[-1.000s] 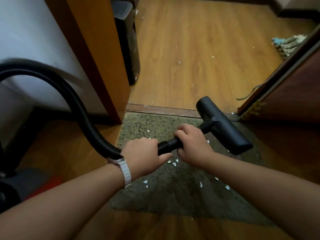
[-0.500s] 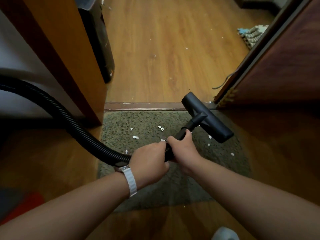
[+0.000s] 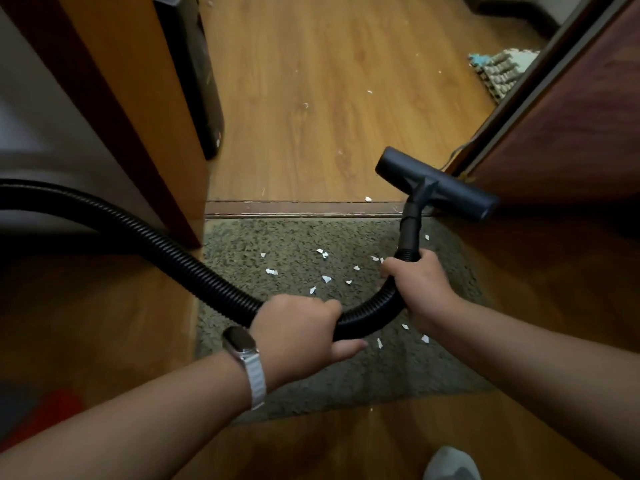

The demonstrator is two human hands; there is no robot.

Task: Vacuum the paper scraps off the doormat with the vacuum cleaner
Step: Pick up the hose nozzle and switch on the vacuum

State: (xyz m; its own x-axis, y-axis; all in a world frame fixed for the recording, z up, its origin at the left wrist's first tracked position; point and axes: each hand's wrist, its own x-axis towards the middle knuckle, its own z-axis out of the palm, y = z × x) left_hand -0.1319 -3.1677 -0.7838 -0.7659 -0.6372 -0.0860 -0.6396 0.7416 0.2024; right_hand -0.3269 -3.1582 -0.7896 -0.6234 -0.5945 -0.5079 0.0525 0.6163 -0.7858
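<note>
Hands both clench the hose (image 3: pixel 194 271): left hand (image 3: pixel 298 336) mid-hose, right hand (image 3: pixel 420 285) near the nozzle (image 3: pixel 438 183), raised beyond the doormat (image 3: pixel 263 244) strewn with paper scraps (image 3: pixel 325 278).

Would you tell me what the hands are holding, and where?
Both grip the vacuum hose: left hand mid-hose, right hand at its cuff below the floor nozzle.

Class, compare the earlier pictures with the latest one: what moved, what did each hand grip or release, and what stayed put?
The nozzle swung away from the doormat toward the threshold. The hands separated: left hand now grips the hose further back, bending it; right hand holds the nozzle end. Nothing was released. Paper scraps remain on the doormat.
</note>
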